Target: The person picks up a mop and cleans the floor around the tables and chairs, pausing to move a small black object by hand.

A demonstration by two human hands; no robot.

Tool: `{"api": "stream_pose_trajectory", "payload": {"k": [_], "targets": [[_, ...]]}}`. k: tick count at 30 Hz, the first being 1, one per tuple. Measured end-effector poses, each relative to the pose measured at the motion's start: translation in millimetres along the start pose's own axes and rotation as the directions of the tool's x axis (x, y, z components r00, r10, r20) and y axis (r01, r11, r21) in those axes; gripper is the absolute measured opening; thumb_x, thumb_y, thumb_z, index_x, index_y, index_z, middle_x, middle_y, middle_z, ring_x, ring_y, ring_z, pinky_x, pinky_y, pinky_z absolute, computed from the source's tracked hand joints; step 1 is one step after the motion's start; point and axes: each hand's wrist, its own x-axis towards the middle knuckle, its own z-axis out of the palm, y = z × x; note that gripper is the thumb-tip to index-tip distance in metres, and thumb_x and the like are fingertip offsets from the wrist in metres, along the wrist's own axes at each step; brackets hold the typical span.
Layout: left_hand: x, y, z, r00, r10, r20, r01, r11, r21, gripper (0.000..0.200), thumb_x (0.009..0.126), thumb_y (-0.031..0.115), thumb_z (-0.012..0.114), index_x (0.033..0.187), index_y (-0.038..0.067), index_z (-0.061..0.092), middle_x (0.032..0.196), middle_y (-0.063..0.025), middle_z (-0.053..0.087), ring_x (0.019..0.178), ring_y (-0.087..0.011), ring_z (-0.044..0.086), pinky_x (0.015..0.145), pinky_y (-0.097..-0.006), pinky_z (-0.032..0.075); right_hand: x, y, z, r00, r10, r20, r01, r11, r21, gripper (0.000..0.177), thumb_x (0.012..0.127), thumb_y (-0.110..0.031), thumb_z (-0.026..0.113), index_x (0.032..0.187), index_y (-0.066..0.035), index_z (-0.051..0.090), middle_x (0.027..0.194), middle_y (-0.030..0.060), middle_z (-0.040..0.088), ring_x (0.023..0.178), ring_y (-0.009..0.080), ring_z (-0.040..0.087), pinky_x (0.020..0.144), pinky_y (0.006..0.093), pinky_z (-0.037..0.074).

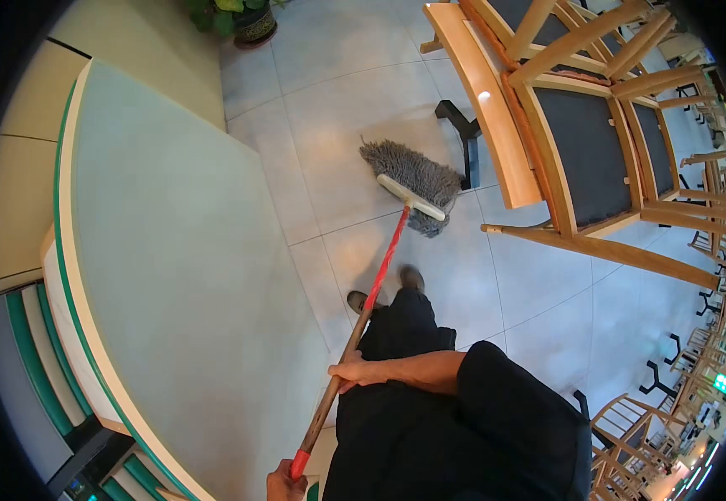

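The counter [171, 275] curves down the left, its green edge near the left hand [284, 486], whose grip wraps the red end of the mop [380, 267]; the right hand [353, 371] clamps the handle further along. Open tiled floor [330, 92] runs ahead (a potted plant [254, 21] at the far end). The handle slants up and right to the mop head [409, 184], on the floor just beside a black table foot [461, 125] and stacked wooden chairs [580, 142].

One view only, worn on our head, wide fisheye with dark round edges. We look steeply down and forward: own torso [463, 434] close at bottom, mop [387, 250] centre, floor [338, 100] beneath, counter [171, 250] left, chairs [588, 150] upper right, farther off.
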Motion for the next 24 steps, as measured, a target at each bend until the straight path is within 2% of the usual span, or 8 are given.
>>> {"api": "stream_pose_trajectory", "payload": {"k": [6, 9, 10, 13, 15, 17, 19, 24], "targets": [[-0.9, -13.0, 58.0, 0.994, -0.023, -0.110, -0.002, 0.975, -0.223, 0.015, 0.083, 0.016, 0.049, 0.082, 0.002, 0.055, 0.062, -0.0020, 0.047, 0.053, -0.0096, 0.040, 0.045, -0.0254, 0.035, -13.0, 2.8, -26.4, 0.994, -0.048, -0.094, 0.047, 0.999, -0.006, 0.060, 0.073, -0.013, 0.063, 0.107, 0.014, 0.021, 0.079, 0.0202, 0.055, 0.058, 0.0270, 0.061, 0.046, 0.0357, 0.055], [9.0, -4.7, 90.9, 0.972, -0.010, -0.234, -0.014, 0.995, -0.099, 0.019, 0.064, 0.007, 0.061, 0.079, -0.001, 0.052, 0.057, -0.0090, 0.048, 0.053, -0.0156, 0.046, 0.052, -0.0292, 0.040, -7.8, 5.7, -56.2, 0.995, -0.080, -0.065, 0.077, 0.996, -0.040, 0.052, 0.072, -0.012, 0.063, 0.102, 0.015, 0.030, 0.073, 0.0189, 0.056, 0.054, 0.0262, 0.060, 0.042, 0.0354, 0.054], [14.4, 6.7, 99.0, 0.974, -0.100, -0.202, 0.088, 0.994, -0.067, 0.021, 0.064, 0.009, 0.061, 0.078, -0.003, 0.052, 0.060, -0.0160, 0.052, 0.055, -0.0279, 0.052, 0.056, -0.0345, 0.043, -5.7, 3.4, -67.2, 0.985, -0.128, -0.118, 0.124, 0.991, -0.042, 0.045, 0.071, -0.012, 0.063, 0.096, 0.013, 0.036, 0.072, 0.0185, 0.056, 0.052, 0.0263, 0.060, 0.041, 0.0357, 0.053], [37.7, 42.6, 131.1, 0.980, 0.004, -0.199, 0.005, 0.999, 0.042, 0.021, 0.065, 0.010, 0.061, 0.078, -0.003, 0.052, 0.061, -0.0162, 0.053, 0.057, -0.0277, 0.053, 0.057, -0.0357, 0.043, -16.7, -20.2, -100.2, 0.912, -0.257, -0.320, 0.243, 0.966, -0.082, 0.029, 0.069, -0.010, 0.063, 0.084, 0.010, 0.047, 0.068, 0.0169, 0.056, 0.051, 0.0263, 0.060, 0.040, 0.0368, 0.052], [58.5, 69.4, 153.1, 0.976, 0.020, -0.218, -0.017, 1.000, 0.014, 0.022, 0.066, 0.012, 0.061, 0.080, -0.002, 0.053, 0.063, -0.0167, 0.054, 0.058, -0.0288, 0.054, 0.057, -0.0368, 0.043, 1.3, -28.1, -140.0, 0.888, -0.385, -0.252, 0.357, 0.922, -0.150, 0.033, 0.068, -0.010, 0.062, 0.088, 0.012, 0.046, 0.070, 0.0176, 0.056, 0.054, 0.0276, 0.061, 0.041, 0.0371, 0.053], [78.3, 94.9, 178.2, 0.977, 0.062, -0.203, -0.063, 0.998, 0.002, 0.024, 0.067, 0.013, 0.062, 0.083, -0.002, 0.053, 0.066, -0.0177, 0.055, 0.060, -0.0292, 0.054, 0.059, -0.0368, 0.043, -12.4, -54.7, -166.2, 0.859, -0.376, -0.346, 0.342, 0.926, -0.157, 0.035, 0.068, -0.010, 0.062, 0.088, 0.013, 0.046, 0.074, 0.0203, 0.057, 0.059, 0.0304, 0.061, 0.042, 0.0388, 0.053], [97.5, 112.5, 212.4, 0.956, 0.160, -0.245, -0.185, 0.979, -0.084, 0.027, 0.067, 0.015, 0.063, 0.085, -0.002, 0.052, 0.068, -0.0182, 0.055, 0.062, -0.0293, 0.054, 0.060, -0.0366, 0.043, -2.2, -71.0, -199.1, 0.722, -0.439, -0.535, 0.361, 0.898, -0.251, 0.040, 0.069, -0.010, 0.061, 0.093, 0.015, 0.041, 0.082, 0.0241, 0.057, 0.066, 0.0343, 0.062, 0.043, 0.0411, 0.053], [108.8, 129.8, 275.9, 0.976, 0.113, -0.184, -0.152, 0.965, -0.214, 0.029, 0.069, 0.017, 0.064, 0.087, -0.001, 0.051, 0.070, -0.0185, 0.055, 0.066, -0.0303, 0.056, 0.063, -0.0375, 0.044, -23.3, -70.0, -244.8, 0.750, -0.398, -0.529, 0.248, 0.910, -0.333, 0.046, 0.070, -0.009, 0.056, 0.107, 0.010, 0.034, 0.095, 0.0249, 0.055, 0.077, 0.0362, 0.061, 0.048, 0.0416, 0.056]]}}
